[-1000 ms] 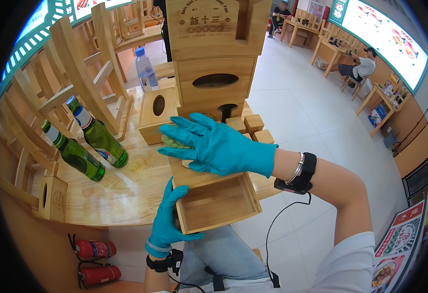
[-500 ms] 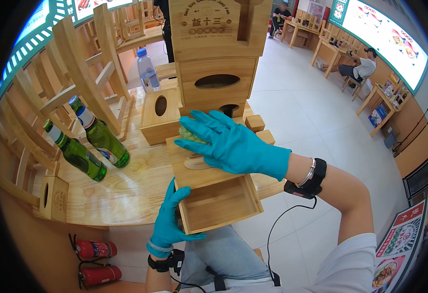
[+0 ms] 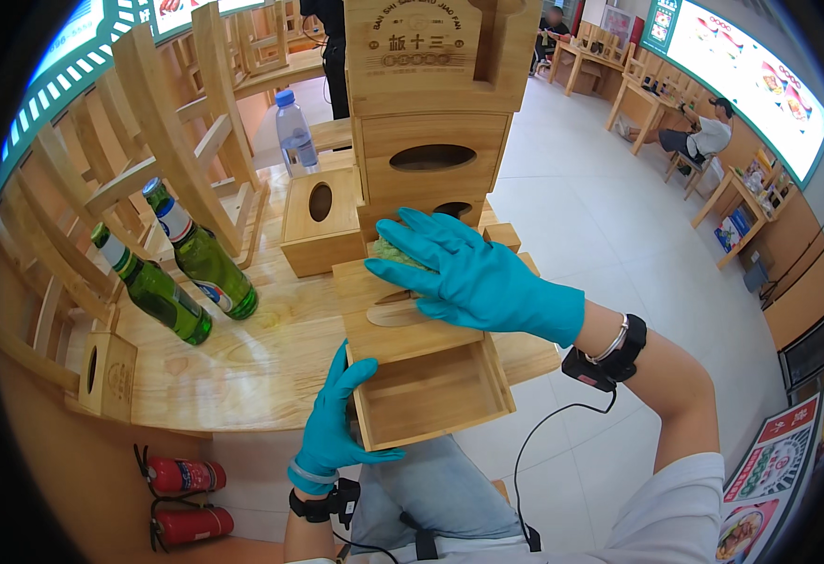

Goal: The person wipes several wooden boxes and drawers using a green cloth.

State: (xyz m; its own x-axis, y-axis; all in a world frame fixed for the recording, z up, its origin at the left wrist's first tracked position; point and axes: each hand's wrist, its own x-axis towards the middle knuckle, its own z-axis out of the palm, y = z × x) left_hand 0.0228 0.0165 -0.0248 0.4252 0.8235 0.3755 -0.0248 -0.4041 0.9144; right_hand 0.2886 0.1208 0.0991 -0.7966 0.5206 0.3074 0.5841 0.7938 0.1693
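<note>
At the near edge of the bench (image 3: 243, 376), the left hand (image 3: 332, 418) has its grip around a wooden box (image 3: 416, 348), while the right hand (image 3: 473, 277) holds a green sponge (image 3: 393, 255) against its top, the work seemingly partway, what remains unclear from where I stand.

Slid the right hand (image 3: 487, 277) and pale green scrubbing pad (image 3: 393, 254) across the top of the wooden box (image 3: 374, 346) toward 3 o'clock since a second ago, baring more of the oval opening (image 3: 385, 312), and turned the view slightly toward 9 o'clock.
</note>
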